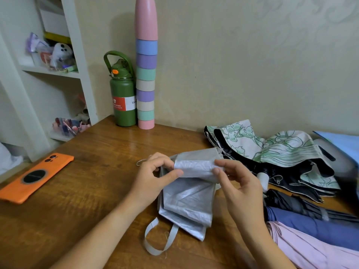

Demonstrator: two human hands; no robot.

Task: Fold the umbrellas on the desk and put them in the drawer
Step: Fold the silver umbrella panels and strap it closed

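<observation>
Now both hands roll up a silver umbrella point(189, 183) at the desk's point(93, 183) middle.
The left hand point(155, 171) and right hand point(236, 178) each pinch the rolled fabric's ends; its strap point(155, 239) trails toward the near edge, and other umbrellas point(281, 152) lie along the right edge.

Home room, likely a bedroom or study corner. Wooden desk point(101, 148) was pushed into a corner against a patterned wallpapered wall point(252, 65). White shelf unit point(77, 55) stood at the desk's left edge, crammed with small personal clutter and cosmetics. Green flask point(123, 98) and a tall stack of pastel cups point(145, 74) sat at the desk's back edge. Orange phone point(33, 177) lay near the left edge. Several umbrellas point(281, 152) were piled along the right edge.
</observation>
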